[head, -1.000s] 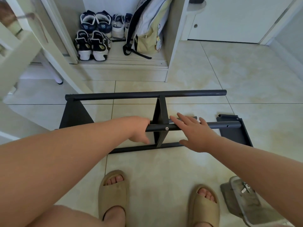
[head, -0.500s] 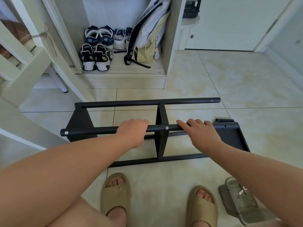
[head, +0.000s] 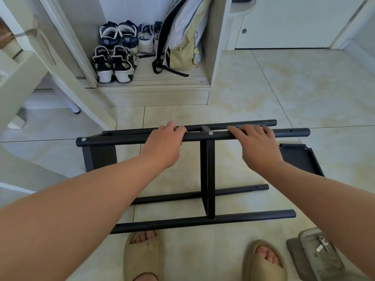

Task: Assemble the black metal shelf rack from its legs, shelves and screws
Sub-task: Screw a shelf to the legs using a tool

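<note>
Hands on the frame: a person's left hand (head: 164,146) and right hand (head: 258,147) are holding the upper leg (head: 121,139) of a part-built black rack (head: 207,199), which is lying on its side on the tiled floor (head: 304,88). The left fingers (head: 176,129), pressed together, are curling over the tube's far side just left of the middle shelf (head: 207,163). The right fingers (head: 243,130), slightly spread, are hooking over the same tube just right of it. A silver screw (head: 210,133) is showing on the tube between the two hands. Where the right thumb is sitting cannot be told. A second screw (head: 83,139) is marking the tube's left end, above the end shelf (head: 101,157). The nearest leg (head: 203,221) is running just in front of two tan slippers (head: 142,258). A loose shelf (head: 300,161) is lying flat on the floor beside the right wrist, and a clear tray (head: 304,258) of hardware is sitting near the right foot.
</note>
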`<state>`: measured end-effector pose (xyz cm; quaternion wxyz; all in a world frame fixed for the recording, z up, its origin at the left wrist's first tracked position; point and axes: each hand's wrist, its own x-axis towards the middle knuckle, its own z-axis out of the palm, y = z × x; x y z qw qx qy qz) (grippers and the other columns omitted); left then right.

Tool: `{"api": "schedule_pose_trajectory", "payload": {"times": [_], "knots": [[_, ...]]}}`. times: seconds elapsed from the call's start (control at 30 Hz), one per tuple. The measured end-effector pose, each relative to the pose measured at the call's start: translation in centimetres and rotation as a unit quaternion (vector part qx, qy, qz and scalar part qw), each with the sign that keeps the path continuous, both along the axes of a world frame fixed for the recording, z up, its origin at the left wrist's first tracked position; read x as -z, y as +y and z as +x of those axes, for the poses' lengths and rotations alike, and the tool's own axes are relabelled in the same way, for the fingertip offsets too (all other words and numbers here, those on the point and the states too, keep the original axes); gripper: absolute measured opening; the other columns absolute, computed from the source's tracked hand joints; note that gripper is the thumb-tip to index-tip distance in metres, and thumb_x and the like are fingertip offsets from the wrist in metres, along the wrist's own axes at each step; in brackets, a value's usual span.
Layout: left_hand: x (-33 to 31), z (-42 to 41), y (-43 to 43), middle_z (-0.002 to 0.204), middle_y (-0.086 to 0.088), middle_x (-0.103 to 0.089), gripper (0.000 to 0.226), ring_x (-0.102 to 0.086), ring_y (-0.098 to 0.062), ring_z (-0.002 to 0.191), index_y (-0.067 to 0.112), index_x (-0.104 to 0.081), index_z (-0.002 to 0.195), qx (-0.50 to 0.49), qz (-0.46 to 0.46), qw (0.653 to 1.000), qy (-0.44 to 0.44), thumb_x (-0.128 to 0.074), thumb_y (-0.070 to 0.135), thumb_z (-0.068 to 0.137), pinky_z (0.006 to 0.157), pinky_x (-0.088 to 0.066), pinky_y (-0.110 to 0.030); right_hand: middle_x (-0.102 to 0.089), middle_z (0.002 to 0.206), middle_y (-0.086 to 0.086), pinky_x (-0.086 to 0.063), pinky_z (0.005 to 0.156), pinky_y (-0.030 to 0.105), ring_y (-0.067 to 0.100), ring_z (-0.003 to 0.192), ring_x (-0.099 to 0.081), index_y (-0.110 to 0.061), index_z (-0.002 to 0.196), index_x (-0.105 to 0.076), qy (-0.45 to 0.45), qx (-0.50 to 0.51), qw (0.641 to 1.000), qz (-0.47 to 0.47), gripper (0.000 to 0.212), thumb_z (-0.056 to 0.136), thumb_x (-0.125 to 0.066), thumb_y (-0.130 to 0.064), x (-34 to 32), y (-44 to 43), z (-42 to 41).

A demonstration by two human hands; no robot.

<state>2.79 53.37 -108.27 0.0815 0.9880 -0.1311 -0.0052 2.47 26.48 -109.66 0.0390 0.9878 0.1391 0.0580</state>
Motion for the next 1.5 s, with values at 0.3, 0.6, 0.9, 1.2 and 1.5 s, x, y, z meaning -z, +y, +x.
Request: {"api": "schedule_pose_trajectory", "payload": {"times": [0.3,0.6,0.9,1.2,1.5], "knots": [[6.5,10.4,-0.1,0.122,-0.005,-0.049,0.034,-0.048,-0.029,0.110,0.021,-0.047,0.128,-0.069,0.054,0.996,0.010,-0.048,0.010,0.096,0.101,-0.034,-0.045,-0.055,0.134,0.006,-0.025,0.113,0.051,0.033,0.121,-0.050,-0.027,0.148,-0.043,0.000,0.002,1.000,0.019,0.065,0.090,-0.052,0.002,6.1,1.1,11.4],[11.9,15.0,0.1,0.118,-0.006,-0.051,0.034,-0.048,-0.029,0.106,0.019,-0.048,0.128,-0.084,0.028,0.995,0.055,-0.049,0.008,0.095,0.094,-0.034,-0.043,-0.055,0.134,0.004,-0.029,0.111,0.047,0.031,0.120,-0.051,-0.025,0.143,-0.046,0.040,0.028,0.999,0.013,0.062,0.089,-0.053,0.003,10.5,2.6,15.6],[10.9,14.3,-0.2,0.146,-0.004,-0.045,0.041,-0.037,-0.029,0.136,0.021,-0.046,0.141,-0.081,0.006,0.994,0.066,-0.050,0.029,0.101,0.113,-0.029,-0.048,-0.029,0.163,0.005,-0.018,0.122,0.053,0.028,0.151,-0.020,-0.024,0.158,-0.023,0.130,0.035,0.990,0.044,0.053,0.108,-0.039,-0.030,9.6,2.0,13.3],[5.7,6.3,-7.5,0.167,-0.004,-0.012,0.057,-0.003,-0.029,0.153,0.027,-0.029,0.153,0.027,0.011,0.997,0.071,-0.039,0.048,0.101,0.123,-0.007,-0.052,0.004,0.170,0.002,-0.009,0.124,0.054,0.027,0.156,0.004,-0.031,0.161,-0.001,0.128,0.101,0.986,0.023,0.061,0.108,-0.029,-0.042,3.9,-4.7,3.3],[4.2,-1.9,-18.8,0.168,-0.005,-0.005,0.061,0.000,-0.030,0.153,0.027,-0.020,0.156,0.185,0.026,0.979,0.078,-0.036,0.050,0.102,0.123,-0.007,-0.050,0.002,0.170,-0.005,-0.008,0.125,0.049,0.020,0.156,0.005,-0.034,0.161,0.001,0.174,0.178,0.968,0.007,0.063,0.107,-0.028,-0.046,2.0,-16.2,-9.3]]}}
